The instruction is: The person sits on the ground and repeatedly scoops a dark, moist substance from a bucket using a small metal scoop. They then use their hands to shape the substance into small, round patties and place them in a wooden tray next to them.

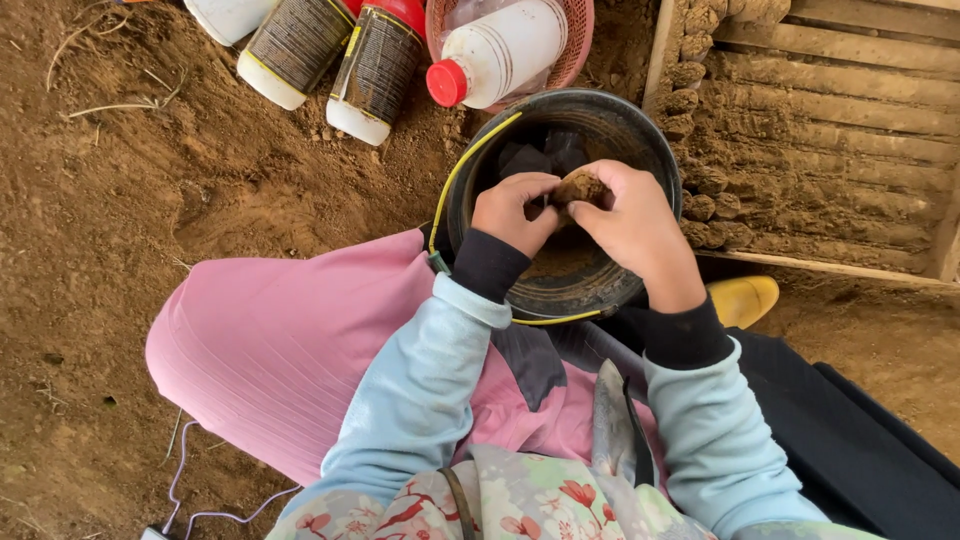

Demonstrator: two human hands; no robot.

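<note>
On the left, bare brown soil (110, 200) is seen, with a thin pale cord (180, 480) trailing at the bottom edge. Above it, several plastic bottles (330, 50) are laid on their sides, and a white bottle with a red cap (500, 50) is rested in a pink basket (580, 40). At the centre, a black bucket (640, 150) with a yellow handle is kept against a pink garment (280, 340). Over its mouth, a clump of damp earth (582, 187) is pinched between both hands: the left hand (515, 212) is curled at one side, the right hand (630, 220) is closed round the other. To the right, a wooden frame (830, 140) lined with rows of moulded earth balls is seen.

The clump could probably crumble if squeezed unevenly, and bits might be dropped outside the bucket. The bucket's contents are largely shadowed; bottle tops and the frame's far end are cut off.
</note>
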